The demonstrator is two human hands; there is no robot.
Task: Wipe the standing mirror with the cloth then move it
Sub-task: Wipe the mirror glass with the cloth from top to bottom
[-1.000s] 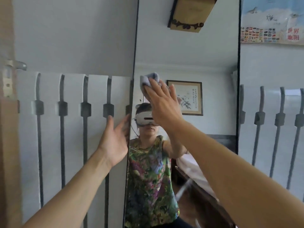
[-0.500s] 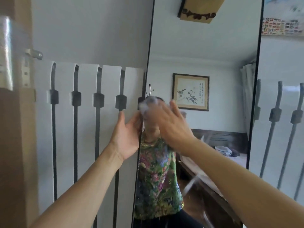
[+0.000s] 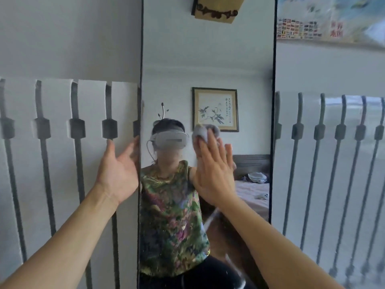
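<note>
The tall standing mirror (image 3: pixel 208 59) with a thin black frame fills the middle of the view and reflects a person and a bedroom. My right hand (image 3: pixel 214 172) lies flat against the glass near its middle and presses a small grey cloth (image 3: pixel 201 132) onto it with the fingertips. My left hand (image 3: pixel 118 174) is at the mirror's left edge, palm toward the frame, fingers curled around the edge at about shoulder height.
White panels with dark vertical bars (image 3: pixel 77 163) stand behind the mirror on the left and on the right (image 3: pixel 337 174). A colourful map poster (image 3: pixel 333 19) hangs on the grey wall at upper right.
My right hand with the cloth has swept down from the upper left of the glass and then right toward the middle. My left hand stays on the mirror's left edge.
</note>
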